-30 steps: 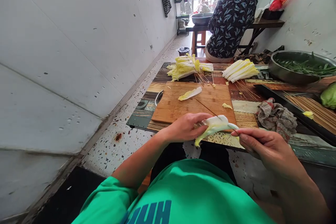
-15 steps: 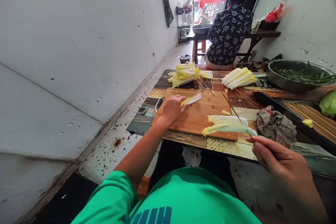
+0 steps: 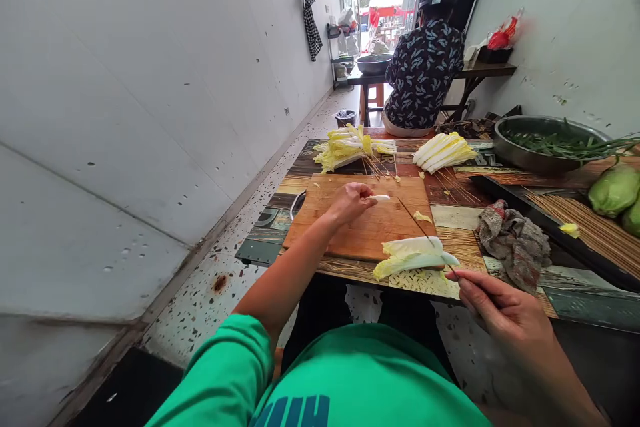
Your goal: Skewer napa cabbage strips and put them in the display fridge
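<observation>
Between its fingertips my left hand (image 3: pixel 349 203) pinches a small cabbage leaf (image 3: pixel 381 198), its white stem end pointing right, just above the wooden cutting board (image 3: pixel 320 213). My right hand (image 3: pixel 505 307) grips the near end of a thin skewer (image 3: pixel 416 221), which slants up and to the left with a bare tip. Two pale cabbage leaves (image 3: pixel 411 255) are threaded on the skewer close to my right fingers, over the board's front right corner. A yellow leaf scrap (image 3: pixel 423 217) lies on the board's right edge.
Skewered cabbage leaves lie in a left pile (image 3: pixel 345 147) and a right pile (image 3: pixel 444 151) behind the board. To the right are a crumpled rag (image 3: pixel 513 240), a long dark tray (image 3: pixel 555 233), bundled skewers (image 3: pixel 590 227) and a metal bowl (image 3: pixel 525 153) of greens. A person (image 3: pixel 425 67) sits beyond.
My left hand has lifted the leaf from the board and brought it right, toward the skewer tip. My right hand with the skewer has shifted a little left. The view has turned slightly.
</observation>
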`<state>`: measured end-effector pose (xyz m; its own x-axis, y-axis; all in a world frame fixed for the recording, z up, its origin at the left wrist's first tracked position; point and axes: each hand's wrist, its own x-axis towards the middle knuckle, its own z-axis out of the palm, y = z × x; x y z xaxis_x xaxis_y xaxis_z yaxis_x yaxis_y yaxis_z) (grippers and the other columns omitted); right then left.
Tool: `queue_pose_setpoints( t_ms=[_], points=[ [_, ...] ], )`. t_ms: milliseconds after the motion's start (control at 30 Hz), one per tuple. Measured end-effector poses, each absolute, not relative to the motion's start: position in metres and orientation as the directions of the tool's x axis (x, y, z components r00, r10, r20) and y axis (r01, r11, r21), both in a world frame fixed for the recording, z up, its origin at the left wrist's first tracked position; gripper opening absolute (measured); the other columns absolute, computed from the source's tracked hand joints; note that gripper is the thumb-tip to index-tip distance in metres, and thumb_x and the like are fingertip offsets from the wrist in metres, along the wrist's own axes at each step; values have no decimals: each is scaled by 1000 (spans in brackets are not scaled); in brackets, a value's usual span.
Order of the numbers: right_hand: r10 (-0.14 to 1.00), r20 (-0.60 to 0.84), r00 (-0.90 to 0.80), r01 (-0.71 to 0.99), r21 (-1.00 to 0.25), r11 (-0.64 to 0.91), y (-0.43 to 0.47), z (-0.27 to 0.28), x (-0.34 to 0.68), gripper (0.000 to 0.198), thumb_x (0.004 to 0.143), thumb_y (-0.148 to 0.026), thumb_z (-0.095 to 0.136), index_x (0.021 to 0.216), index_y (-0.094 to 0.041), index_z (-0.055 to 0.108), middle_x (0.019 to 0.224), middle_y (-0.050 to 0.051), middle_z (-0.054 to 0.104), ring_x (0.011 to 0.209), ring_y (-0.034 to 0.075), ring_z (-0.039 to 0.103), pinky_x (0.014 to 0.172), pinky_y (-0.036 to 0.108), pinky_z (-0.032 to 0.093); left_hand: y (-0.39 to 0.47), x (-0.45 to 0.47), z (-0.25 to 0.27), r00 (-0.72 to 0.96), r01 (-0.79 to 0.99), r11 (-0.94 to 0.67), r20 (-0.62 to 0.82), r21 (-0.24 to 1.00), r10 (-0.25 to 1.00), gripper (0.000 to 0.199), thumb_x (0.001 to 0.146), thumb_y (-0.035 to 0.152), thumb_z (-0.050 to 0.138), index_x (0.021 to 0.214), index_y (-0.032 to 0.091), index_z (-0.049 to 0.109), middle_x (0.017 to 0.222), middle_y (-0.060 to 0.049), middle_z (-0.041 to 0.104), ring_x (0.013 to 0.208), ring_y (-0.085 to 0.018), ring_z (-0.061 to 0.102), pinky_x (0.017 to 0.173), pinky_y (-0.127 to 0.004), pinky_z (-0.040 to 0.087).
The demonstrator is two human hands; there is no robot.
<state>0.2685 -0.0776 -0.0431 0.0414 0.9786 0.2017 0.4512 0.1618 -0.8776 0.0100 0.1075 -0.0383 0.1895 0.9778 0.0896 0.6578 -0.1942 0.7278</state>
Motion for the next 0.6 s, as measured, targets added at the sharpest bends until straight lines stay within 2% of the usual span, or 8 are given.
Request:
queue_pose_setpoints(
  t_ms=[67, 100, 133, 200, 333, 600],
  points=[
    [984, 177, 33, 428, -892, 146, -77, -44, 270, 41, 79, -58, 67, 89, -20, 81, 70, 6, 74, 54, 14, 63, 47, 20, 52, 84, 7, -30, 250, 349, -186, 100, 919, 963, 29, 78, 38, 73, 90, 12, 72, 79, -4, 71, 67, -12, 58, 64, -24, 43],
    [985, 169, 27, 415, -899, 142, -76, -44, 270, 39, 79, -56, 68, 89, -20, 81, 71, 6, 75, 55, 15, 64, 48, 20, 52, 72, 5, -25, 282, 171, -146, 94, 974, 955, 35, 76, 42, 74, 92, 11, 72, 80, -5, 71, 66, -11, 58, 65, -24, 44],
    [986, 166, 16, 416, -898, 145, -75, -43, 270, 37, 79, -54, 69, 90, -20, 81, 71, 6, 75, 55, 15, 65, 48, 20, 52, 60, 4, -21, 309, 26, -96, 83, 995, 947, 41, 73, 46, 77, 95, 11, 72, 82, -6, 72, 65, -11, 58, 65, -24, 45],
    [986, 164, -21, 430, -889, 157, -74, -41, 269, 34, 80, -50, 68, 90, -21, 81, 71, 6, 75, 56, 15, 66, 48, 20, 52, 41, 3, -13, 338, -118, -6, 46, 993, 940, 49, 69, 50, 81, 98, 11, 73, 83, -8, 73, 62, -10, 58, 65, -24, 45],
    [983, 169, -71, 466, -866, 182, -74, -39, 268, 30, 82, -45, 66, 93, -22, 81, 75, 6, 77, 57, 16, 67, 48, 20, 52, 21, 2, -2, 293, -210, 62, 2, 976, 956, 51, 64, 48, 86, 97, 11, 75, 80, -8, 74, 58, -9, 57, 62, -24, 44],
    [982, 168, -83, 484, -855, 187, -78, -46, 273, 30, 83, -45, 65, 97, -24, 81, 83, 5, 78, 63, 16, 69, 53, 20, 53, 17, 1, 1, 181, -243, 52, -7, 969, 983, 46, 59, 51, 87, 81, 12, 74, 74, -6, 73, 54, -9, 56, 57, -24, 43]
  ],
)
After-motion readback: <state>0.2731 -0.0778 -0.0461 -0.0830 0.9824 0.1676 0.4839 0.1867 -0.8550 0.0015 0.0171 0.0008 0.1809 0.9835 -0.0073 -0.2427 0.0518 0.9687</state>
